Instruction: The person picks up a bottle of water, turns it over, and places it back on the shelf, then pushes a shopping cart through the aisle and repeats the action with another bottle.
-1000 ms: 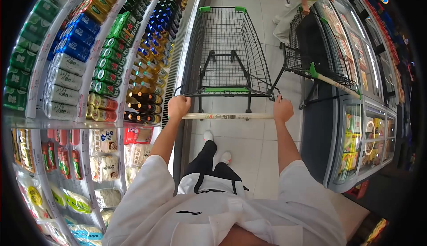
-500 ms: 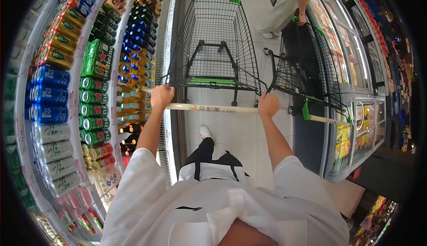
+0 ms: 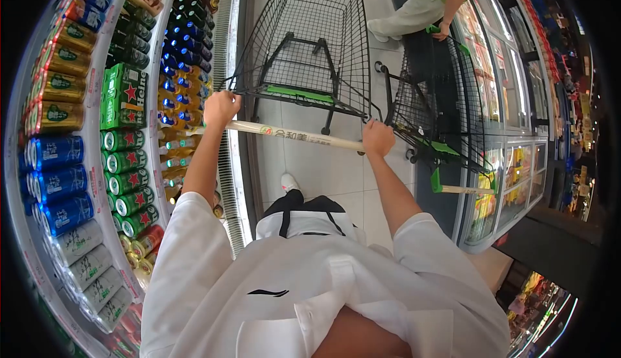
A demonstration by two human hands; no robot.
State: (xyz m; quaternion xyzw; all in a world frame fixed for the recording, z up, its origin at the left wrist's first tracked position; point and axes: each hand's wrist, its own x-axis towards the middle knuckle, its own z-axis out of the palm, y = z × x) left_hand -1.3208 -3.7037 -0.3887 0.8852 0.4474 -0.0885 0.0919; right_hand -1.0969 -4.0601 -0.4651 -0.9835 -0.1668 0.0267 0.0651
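My left hand (image 3: 221, 109) is wrapped round the left end of the pale handle bar (image 3: 297, 136) of a black wire shopping cart (image 3: 310, 41) with green corners. Near the bar's right end, my right hand (image 3: 378, 138) grips it with closed fingers. The cart basket lies ahead of my hands and holds nothing visible. The bar slants, its left end farther forward than its right. A second cart (image 3: 446, 99) stands close on the right, beside my right hand.
Shelves of cans and bottles (image 3: 126, 157) line the left side, close to my left forearm. A person (image 3: 420, 15) in light trousers stands at the upper right with a hand on the second cart. Glass-fronted freezers (image 3: 511, 183) run along the right. Pale floor tiles (image 3: 333, 212) lie below.
The cart and both my hands have moved forward and slightly left in view, and the handle has turned from level to slanted. My grips are unchanged. The left shelves and second cart have shifted in view.
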